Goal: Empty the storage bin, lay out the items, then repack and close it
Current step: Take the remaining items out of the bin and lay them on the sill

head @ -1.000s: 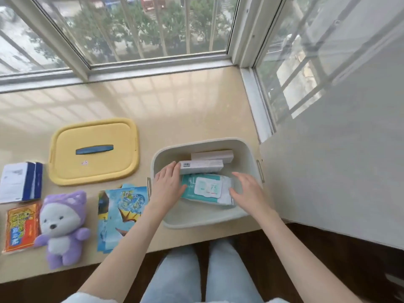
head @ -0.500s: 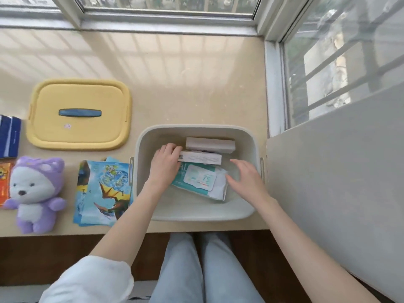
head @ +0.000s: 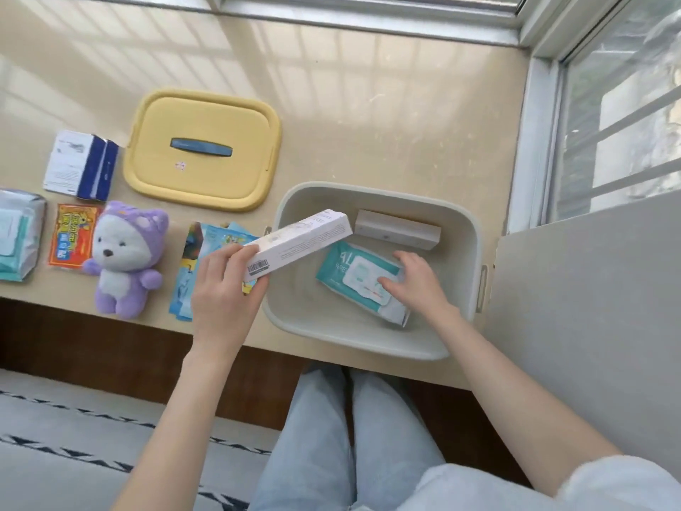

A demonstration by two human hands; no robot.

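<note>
The grey storage bin (head: pixel 465 230) stands open at the ledge's front edge. My left hand (head: pixel 224 289) grips a long white box (head: pixel 298 242) by its barcode end, lifted over the bin's left rim. Inside the bin my right hand (head: pixel 420 285) rests on a teal wet-wipes pack (head: pixel 348 269), fingers curled over its white flap. A second white box (head: pixel 398 229) lies along the bin's far wall. The yellow lid (head: pixel 202 116) with a blue handle lies flat to the left.
Laid out on the ledge to the left are blue picture packets (head: pixel 191 271), a purple plush toy (head: pixel 125 260), an orange sachet (head: pixel 72 236), a blue-and-white box (head: pixel 79 165) and another wipes pack (head: pixel 16 239). Windows (head: pixel 619 105) enclose the ledge at the back and right.
My left hand has taken the long white box and lifted it up and left, out over the bin's rim. My right hand has moved onto the wipes pack. The camera has tilted down.
</note>
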